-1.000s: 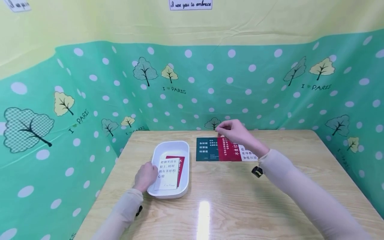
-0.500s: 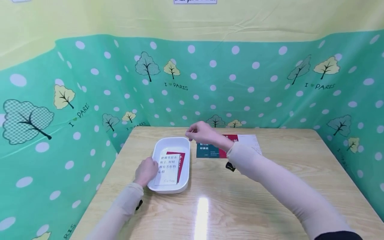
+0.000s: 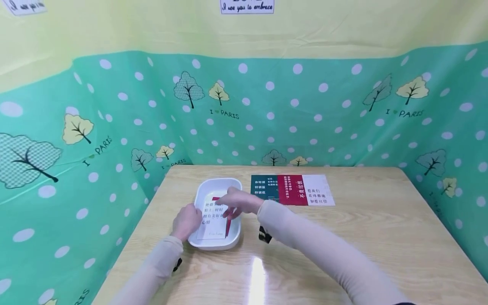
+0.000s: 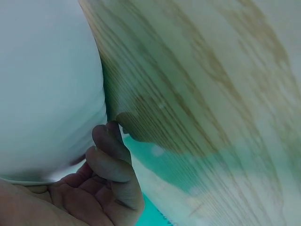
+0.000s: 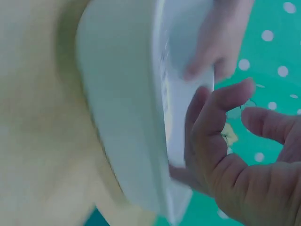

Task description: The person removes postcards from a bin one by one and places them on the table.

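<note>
A white plastic basin stands on the left of the table. My left hand grips its left rim, thumb inside and fingers against the outer wall, as the left wrist view of that hand shows. In the basin lie a white card with black Chinese writing and, partly under it, a red card. Over the basin's right side reaches my right hand, close above the cards. Its fingers are bent loosely, and thumb and forefinger stand apart with nothing between them in the right wrist view.
To the basin's right, a row of overlapping printed cards lies on the wooden table: teal cards, red cards and a white card. A green dotted cloth hangs behind the table and along its sides.
My right hand has moved left from above the card row, past the basin's far right corner, and down over the cards in the basin. My left hand has stayed on the rim.
</note>
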The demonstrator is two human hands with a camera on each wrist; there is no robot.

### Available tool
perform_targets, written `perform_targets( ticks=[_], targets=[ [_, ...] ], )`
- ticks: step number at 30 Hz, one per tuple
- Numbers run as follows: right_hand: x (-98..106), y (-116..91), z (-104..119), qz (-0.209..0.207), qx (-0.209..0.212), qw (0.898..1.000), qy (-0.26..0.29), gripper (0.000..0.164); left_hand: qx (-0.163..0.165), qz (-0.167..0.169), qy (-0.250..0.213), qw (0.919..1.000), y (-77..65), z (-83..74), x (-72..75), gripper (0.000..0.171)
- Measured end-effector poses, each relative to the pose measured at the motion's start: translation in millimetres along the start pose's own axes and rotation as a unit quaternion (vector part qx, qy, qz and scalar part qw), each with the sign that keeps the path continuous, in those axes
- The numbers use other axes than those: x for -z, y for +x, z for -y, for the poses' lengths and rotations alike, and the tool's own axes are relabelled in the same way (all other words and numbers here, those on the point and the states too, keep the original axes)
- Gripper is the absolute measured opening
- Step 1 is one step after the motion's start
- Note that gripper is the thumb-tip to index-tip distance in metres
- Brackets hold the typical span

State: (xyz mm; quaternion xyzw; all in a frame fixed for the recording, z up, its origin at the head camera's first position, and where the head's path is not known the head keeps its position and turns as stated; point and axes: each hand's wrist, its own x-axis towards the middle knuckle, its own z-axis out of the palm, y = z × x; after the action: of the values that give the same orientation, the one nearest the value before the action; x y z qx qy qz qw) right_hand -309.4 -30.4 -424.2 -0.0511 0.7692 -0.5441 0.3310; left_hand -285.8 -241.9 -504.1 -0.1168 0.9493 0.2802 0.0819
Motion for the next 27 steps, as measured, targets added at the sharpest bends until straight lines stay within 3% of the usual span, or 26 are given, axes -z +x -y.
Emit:
perform_targets(
  ticks=[5, 14, 20, 27],
  targets=[
    [-16, 5, -14, 0.0, -0.042, 0.996, 0.079, 0.052, -0.01, -0.004, 0.008, 0.9999, -1.1, 3.7, -3.8, 0.033],
    [-26, 11, -22, -0.032, -0.049, 0.994, 0.09, 0.058, -0.025, -0.005, 0.003, 0.9997, -0.1, 3.4, -5.4, 0.033],
    [-27, 13, -19, -0.03, -0.051, 0.988, 0.141, 0.073, -0.022, -0.011, 0.013, 0.9996, 0.9, 3.4, -3.6, 0.031],
    [-32, 15, -18, -0.04, -0.049, 0.982, 0.179, 0.078, -0.017, -0.009, 0.012, 0.9997, 1.6, 3.7, -3.0, 0.031]
  ],
)
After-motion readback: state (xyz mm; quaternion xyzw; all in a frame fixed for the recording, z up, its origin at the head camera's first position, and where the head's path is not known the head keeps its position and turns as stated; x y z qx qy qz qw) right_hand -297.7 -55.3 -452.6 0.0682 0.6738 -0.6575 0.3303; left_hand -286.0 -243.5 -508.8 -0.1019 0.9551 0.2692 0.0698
